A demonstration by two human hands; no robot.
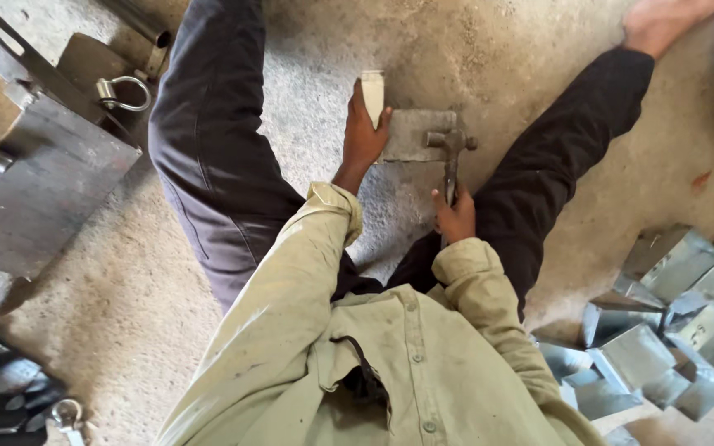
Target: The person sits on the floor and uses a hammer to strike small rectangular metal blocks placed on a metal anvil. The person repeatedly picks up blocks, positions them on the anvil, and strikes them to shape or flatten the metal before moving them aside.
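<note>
Two hands counted: left hand, right hand. One hammer seen, gripped by right hand. One flat metal block noted on floor. One small folded metal piece held upright at block by left hand. One bare foot seen at top right. Two ring shackles counted: upper shackle, lower shackle. One large steel plate at left. Heap of folded sheet-metal boxes at right: perhaps dozen, overlap preventing exact count.

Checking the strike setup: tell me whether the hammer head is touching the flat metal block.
Touching. The head view shows the hammer head resting on the flat metal block with no gap, its handle gripped by the right hand.
</note>
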